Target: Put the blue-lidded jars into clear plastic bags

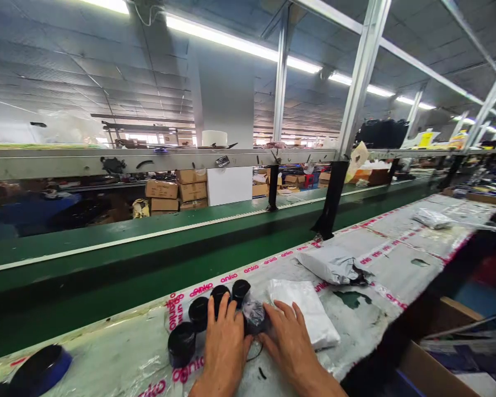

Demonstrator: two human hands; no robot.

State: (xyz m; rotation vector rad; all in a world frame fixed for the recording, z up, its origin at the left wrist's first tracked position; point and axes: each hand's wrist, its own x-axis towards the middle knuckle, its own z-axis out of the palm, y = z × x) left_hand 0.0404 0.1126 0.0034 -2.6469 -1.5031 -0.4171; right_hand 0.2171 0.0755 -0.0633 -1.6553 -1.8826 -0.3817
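Several round black objects, one of them a black cylinder at the near left, stand grouped on the covered bench. My left hand lies over the group, its fingers spread and bent, with fingertips on the black pieces. Just right of it, my right hand has its thumb and fingers around the side of a dark round item with clear crinkled plastic on top. Part of that item is hidden between my hands. A flat white packet lies beyond my right hand.
A crumpled white bag is further right on the bench. Behind the bench runs a green conveyor with black posts and a metal rail. A dark blue and black object sits at lower left, and open cartons stand at lower right.
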